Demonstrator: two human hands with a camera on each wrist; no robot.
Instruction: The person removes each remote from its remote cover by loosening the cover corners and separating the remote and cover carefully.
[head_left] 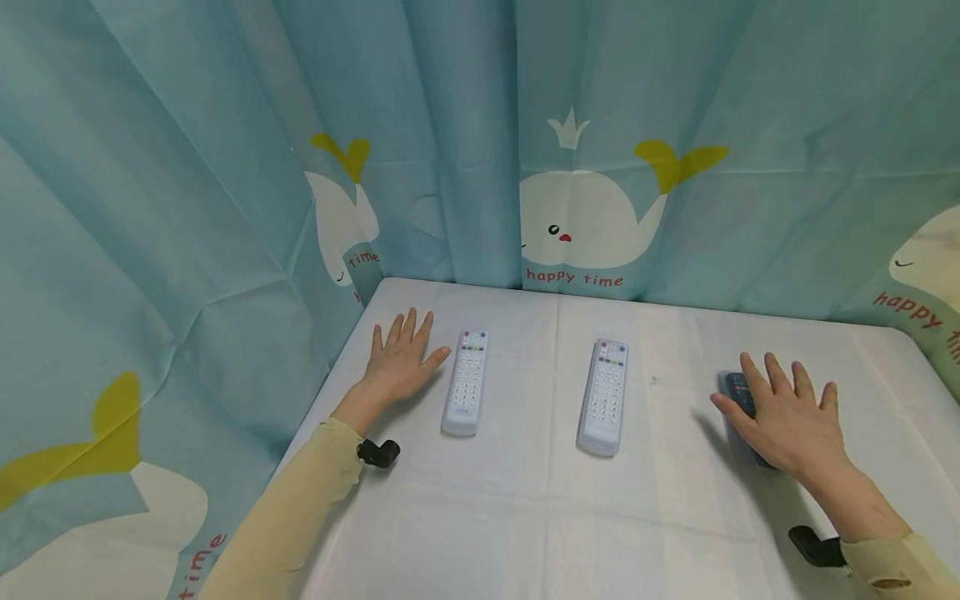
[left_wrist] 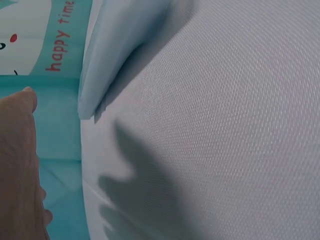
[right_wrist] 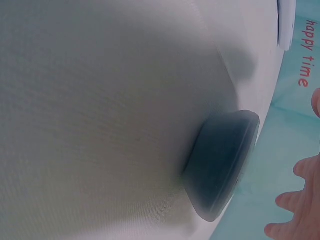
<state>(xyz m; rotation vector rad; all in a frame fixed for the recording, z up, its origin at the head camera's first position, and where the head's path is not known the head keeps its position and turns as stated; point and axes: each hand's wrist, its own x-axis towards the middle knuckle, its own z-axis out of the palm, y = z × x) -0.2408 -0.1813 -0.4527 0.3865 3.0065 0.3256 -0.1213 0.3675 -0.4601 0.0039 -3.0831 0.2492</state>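
Note:
Three remote controls lie in a row on the white-covered table. The left one (head_left: 465, 383) and the middle one (head_left: 604, 400) are pale, with white buttons. A dark remote (head_left: 738, 390) is on the right, mostly hidden in the head view by the right hand (head_left: 798, 425). That hand has its fingers spread over it; the right wrist view shows a gap between the fingers and the dark remote (right_wrist: 220, 162). Beside the left pale remote, the left hand (head_left: 397, 367) is spread flat and holds nothing. Its shadow falls on the cloth near that remote (left_wrist: 120, 45).
A light blue curtain (head_left: 465, 167) with whale prints and "happy time" lettering hangs behind the table and down its left side. The white tablecloth (head_left: 525, 517) shows fold creases. A small black device (head_left: 378, 453) sits at each wrist.

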